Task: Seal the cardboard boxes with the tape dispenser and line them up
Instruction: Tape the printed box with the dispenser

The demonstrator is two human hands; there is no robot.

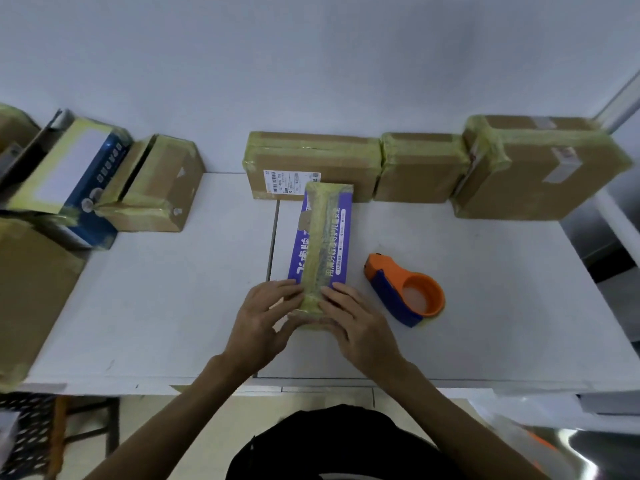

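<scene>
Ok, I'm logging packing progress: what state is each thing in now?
Long purple cardboard box: flat, taped lengthwise.
Left hand: pressing tape at its near end.
Right hand: same.
Orange-and-blue tape dispenser: lying on the table, unheld.
Three brown cardboard boxes: taped, in a row at the back.

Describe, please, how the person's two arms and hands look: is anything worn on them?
Both arms are bare along their whole visible length, and no sleeves show. The left hand and the right hand wear no gloves, and no watch, bracelet or ring is visible on either. Below the arms, a black garment covers the person's body.
</scene>
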